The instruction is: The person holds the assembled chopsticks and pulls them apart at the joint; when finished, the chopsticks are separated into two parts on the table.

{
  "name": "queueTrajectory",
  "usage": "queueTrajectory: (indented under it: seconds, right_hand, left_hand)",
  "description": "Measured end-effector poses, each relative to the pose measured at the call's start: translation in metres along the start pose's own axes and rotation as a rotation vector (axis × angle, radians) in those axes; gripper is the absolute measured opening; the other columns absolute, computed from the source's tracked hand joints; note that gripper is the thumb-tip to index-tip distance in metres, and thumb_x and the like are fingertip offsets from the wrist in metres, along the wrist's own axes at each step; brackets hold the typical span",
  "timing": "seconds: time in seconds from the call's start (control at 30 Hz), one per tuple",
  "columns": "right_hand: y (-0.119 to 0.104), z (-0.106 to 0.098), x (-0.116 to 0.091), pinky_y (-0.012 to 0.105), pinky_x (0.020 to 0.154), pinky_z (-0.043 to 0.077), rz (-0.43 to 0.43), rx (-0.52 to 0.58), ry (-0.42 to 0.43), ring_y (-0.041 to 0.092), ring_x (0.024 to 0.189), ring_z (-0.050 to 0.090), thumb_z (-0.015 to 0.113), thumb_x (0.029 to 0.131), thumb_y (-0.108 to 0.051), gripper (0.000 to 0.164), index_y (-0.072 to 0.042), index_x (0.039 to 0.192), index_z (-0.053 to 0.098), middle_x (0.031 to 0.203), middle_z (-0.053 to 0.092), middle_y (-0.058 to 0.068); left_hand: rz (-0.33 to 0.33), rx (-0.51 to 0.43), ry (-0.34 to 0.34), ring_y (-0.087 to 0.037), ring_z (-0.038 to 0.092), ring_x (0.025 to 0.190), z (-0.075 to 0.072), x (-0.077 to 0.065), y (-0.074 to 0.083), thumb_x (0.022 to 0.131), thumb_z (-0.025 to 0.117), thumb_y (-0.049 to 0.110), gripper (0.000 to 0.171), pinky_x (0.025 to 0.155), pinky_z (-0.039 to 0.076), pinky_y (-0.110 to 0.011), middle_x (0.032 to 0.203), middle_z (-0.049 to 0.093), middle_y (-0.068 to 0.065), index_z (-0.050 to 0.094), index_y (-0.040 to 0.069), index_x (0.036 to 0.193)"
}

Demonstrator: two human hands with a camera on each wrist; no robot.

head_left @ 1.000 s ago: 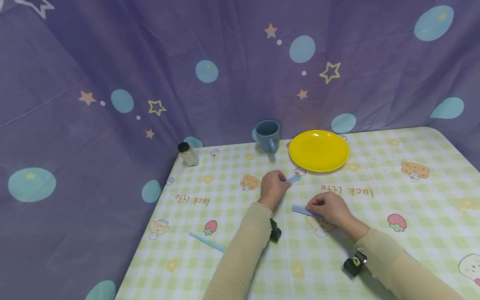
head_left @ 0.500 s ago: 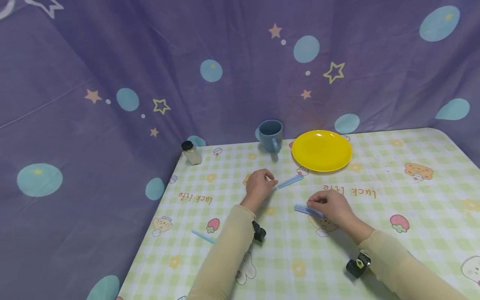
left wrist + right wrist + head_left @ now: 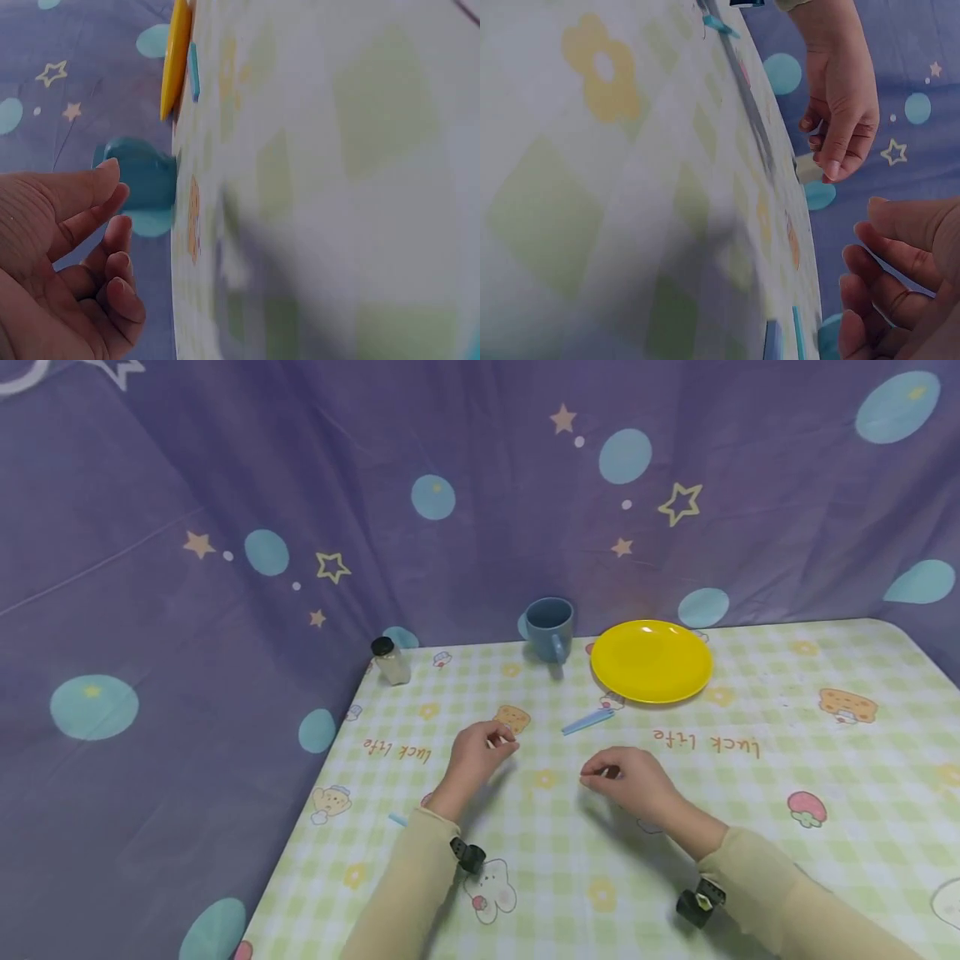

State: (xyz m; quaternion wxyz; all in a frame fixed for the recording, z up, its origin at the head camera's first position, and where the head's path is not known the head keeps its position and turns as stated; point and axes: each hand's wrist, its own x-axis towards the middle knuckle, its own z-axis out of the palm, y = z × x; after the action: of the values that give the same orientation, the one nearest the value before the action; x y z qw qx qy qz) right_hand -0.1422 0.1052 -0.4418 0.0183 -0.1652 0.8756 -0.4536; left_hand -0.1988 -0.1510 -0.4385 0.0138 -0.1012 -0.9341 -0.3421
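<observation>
My left hand (image 3: 476, 756) hovers above the cloth, fingers loosely bent and holding nothing. The left wrist view shows its thumb and fingertips (image 3: 111, 166) with no object between them. My right hand (image 3: 633, 781) is raised a little over the table, likewise holding nothing. Beneath it, largely hidden in the head view, lies a blue-purple narrow strip (image 3: 619, 775), whose end (image 3: 772, 341) appears in the right wrist view. A light-blue bundle of thin sticks (image 3: 588, 722) lies between the hands and the plate. Another light-blue stick (image 3: 398, 819) is partly covered by my left forearm.
A yellow plate (image 3: 651, 662) lies at the back of the table, with a blue mug (image 3: 550, 631) to its left. Near the back left corner stands a small black-capped jar (image 3: 391, 662). A purple patterned curtain (image 3: 480, 527) hangs behind the checked tablecloth (image 3: 750, 827).
My left hand let go of the light-blue bundle near the plate and drew back left. My right hand let go of the blue-purple strip and shifted slightly left.
</observation>
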Motion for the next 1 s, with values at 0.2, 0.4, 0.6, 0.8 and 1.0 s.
queueTrajectory:
  seconds: [0.2, 0.4, 0.6, 0.8, 1.0]
  right_hand:
    - [-0.012, 0.013, 0.005, 0.031, 0.069, 0.05, -0.085, 0.011, -0.04, 0.01, 0.073, 0.059, 0.075, 0.086, -0.018, 0.005, -0.013, 0.088, 0.075, 0.086, 0.07, -0.005]
    - [-0.019, 0.025, 0.008, 0.029, 0.068, 0.051, -0.121, 0.03, -0.11, 0.009, 0.073, 0.06, 0.075, 0.086, -0.016, 0.009, -0.008, 0.09, 0.074, 0.088, 0.07, -0.002]
    - [-0.026, 0.042, 0.006, 0.024, 0.064, 0.049, -0.135, 0.058, -0.217, 0.007, 0.072, 0.06, 0.075, 0.086, -0.016, 0.01, -0.008, 0.092, 0.074, 0.089, 0.07, -0.002]
    - [-0.035, 0.066, 0.004, 0.025, 0.068, 0.05, -0.158, 0.066, -0.319, 0.006, 0.072, 0.061, 0.075, 0.085, -0.016, 0.013, -0.007, 0.095, 0.074, 0.09, 0.072, 0.0]
    - [-0.044, 0.092, 0.004, 0.024, 0.069, 0.049, -0.167, 0.049, -0.39, 0.002, 0.071, 0.057, 0.079, 0.082, -0.018, 0.018, -0.008, 0.096, 0.074, 0.091, 0.072, 0.0]
  left_hand:
    - [-0.002, 0.031, 0.027, -0.011, 0.053, 0.067, -0.015, -0.021, -0.017, 0.088, 0.075, 0.02, 0.004, 0.061, 0.045, -0.03, 0.08, 0.063, 0.005, 0.071, 0.018, 0.086]
    - [-0.001, 0.029, 0.039, -0.012, 0.05, 0.065, -0.031, -0.046, -0.032, 0.088, 0.074, 0.021, 0.006, 0.061, 0.044, -0.031, 0.078, 0.058, 0.007, 0.071, 0.016, 0.087]
    - [0.007, 0.026, 0.023, -0.015, 0.058, 0.076, -0.048, -0.072, -0.053, 0.085, 0.077, 0.012, 0.009, 0.07, 0.049, -0.035, 0.085, 0.062, 0.003, 0.074, 0.013, 0.093]
    - [0.043, 0.059, -0.073, -0.022, 0.054, 0.086, -0.062, -0.091, -0.074, 0.078, 0.081, 0.009, 0.015, 0.08, 0.042, -0.039, 0.089, 0.063, 0.002, 0.074, 0.015, 0.09]
    - [0.026, 0.042, -0.142, -0.02, 0.048, 0.1, -0.07, -0.108, -0.087, 0.072, 0.087, 0.016, 0.024, 0.089, 0.039, -0.044, 0.1, 0.059, 0.007, 0.073, 0.02, 0.092]
